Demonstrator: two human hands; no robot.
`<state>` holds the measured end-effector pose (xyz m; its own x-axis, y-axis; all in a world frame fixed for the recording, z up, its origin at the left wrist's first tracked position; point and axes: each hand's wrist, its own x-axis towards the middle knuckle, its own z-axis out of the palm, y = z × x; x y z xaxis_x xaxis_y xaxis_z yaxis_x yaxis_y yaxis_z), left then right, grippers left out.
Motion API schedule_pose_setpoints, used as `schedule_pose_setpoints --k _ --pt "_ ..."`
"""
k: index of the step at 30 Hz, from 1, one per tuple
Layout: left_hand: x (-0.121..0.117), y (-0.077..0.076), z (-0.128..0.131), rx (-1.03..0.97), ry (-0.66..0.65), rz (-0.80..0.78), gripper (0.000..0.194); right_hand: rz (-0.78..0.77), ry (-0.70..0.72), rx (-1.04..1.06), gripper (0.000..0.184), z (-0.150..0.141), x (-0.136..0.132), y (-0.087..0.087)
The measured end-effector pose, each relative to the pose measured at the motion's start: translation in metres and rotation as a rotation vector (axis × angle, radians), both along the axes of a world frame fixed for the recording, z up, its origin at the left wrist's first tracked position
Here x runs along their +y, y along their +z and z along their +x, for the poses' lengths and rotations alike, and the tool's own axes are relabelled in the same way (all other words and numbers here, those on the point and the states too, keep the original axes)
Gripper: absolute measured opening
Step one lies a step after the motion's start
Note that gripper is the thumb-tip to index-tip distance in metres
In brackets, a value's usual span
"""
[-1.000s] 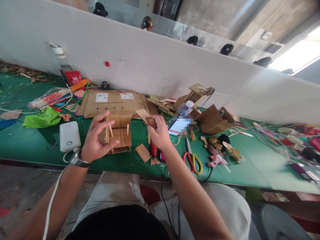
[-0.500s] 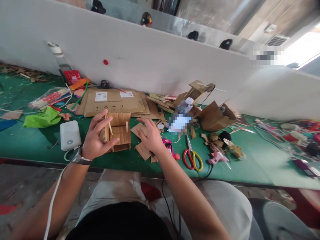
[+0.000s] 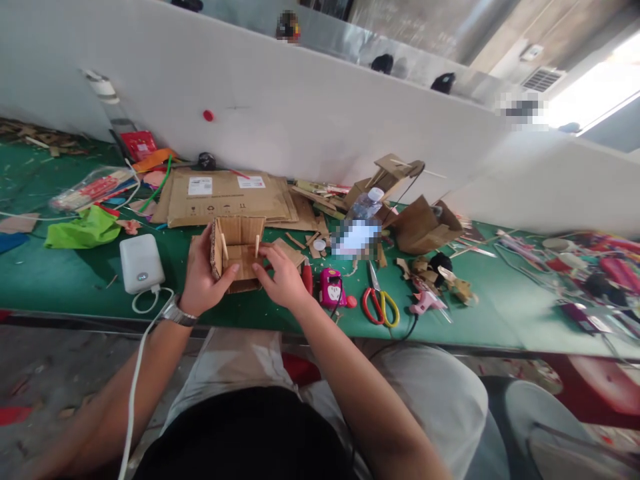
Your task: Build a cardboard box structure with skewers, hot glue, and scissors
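A small open cardboard box (image 3: 244, 230) with brown, crease-marked walls stands upright between my hands. Two thin wooden sticks poke up in it, a left stick (image 3: 224, 247) and a right stick (image 3: 257, 245). My left hand (image 3: 201, 280) is closed round the box's left side, thumb at the front and fingers hidden behind the wall. My right hand (image 3: 283, 277) grips the box's right edge with thumb and fingers, close beside the right stick. Just right of that hand lie a red-handled tool (image 3: 307, 277), partly hidden, and a cardboard piece (image 3: 287, 252).
Nearby are a white power bank (image 3: 141, 263), a pink socket block (image 3: 332, 288), scissors (image 3: 373, 297) and a pink glue gun (image 3: 427, 301). Flattened cardboard (image 3: 227, 200), a plastic bottle (image 3: 365, 207) and cardboard constructions (image 3: 425, 227) sit farther back. A white partition (image 3: 280, 113) bounds the green table.
My right hand has moved left from the loose cardboard pieces onto the box's right edge. My left hand still holds the box. The red-handled tool and socket block show more.
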<state>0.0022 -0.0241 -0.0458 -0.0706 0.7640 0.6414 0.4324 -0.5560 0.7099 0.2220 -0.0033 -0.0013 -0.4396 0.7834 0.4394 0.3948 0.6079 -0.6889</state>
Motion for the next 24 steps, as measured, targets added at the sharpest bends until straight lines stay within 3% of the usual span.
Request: schedule_pose_setpoints --k 4,8,13,17,24 --pt "0.002 -0.001 0.007 -0.046 0.016 0.008 0.083 -0.052 -0.023 0.034 0.030 0.000 0.001 -0.002" --pt "0.005 -0.002 0.011 -0.109 0.021 0.012 0.083 -0.096 -0.018 0.098 0.033 -0.001 0.002 -0.006" --pt "0.005 -0.018 0.018 -0.232 0.012 -0.079 0.083 -0.146 -0.042 0.120 0.026 -0.003 0.001 -0.009" --pt "0.002 -0.030 0.026 -0.315 0.030 -0.162 0.079 -0.118 -0.047 0.128 0.023 -0.004 -0.002 -0.007" --pt "-0.007 -0.036 0.030 -0.370 0.089 -0.240 0.069 -0.095 -0.077 0.112 0.021 -0.004 -0.012 -0.003"
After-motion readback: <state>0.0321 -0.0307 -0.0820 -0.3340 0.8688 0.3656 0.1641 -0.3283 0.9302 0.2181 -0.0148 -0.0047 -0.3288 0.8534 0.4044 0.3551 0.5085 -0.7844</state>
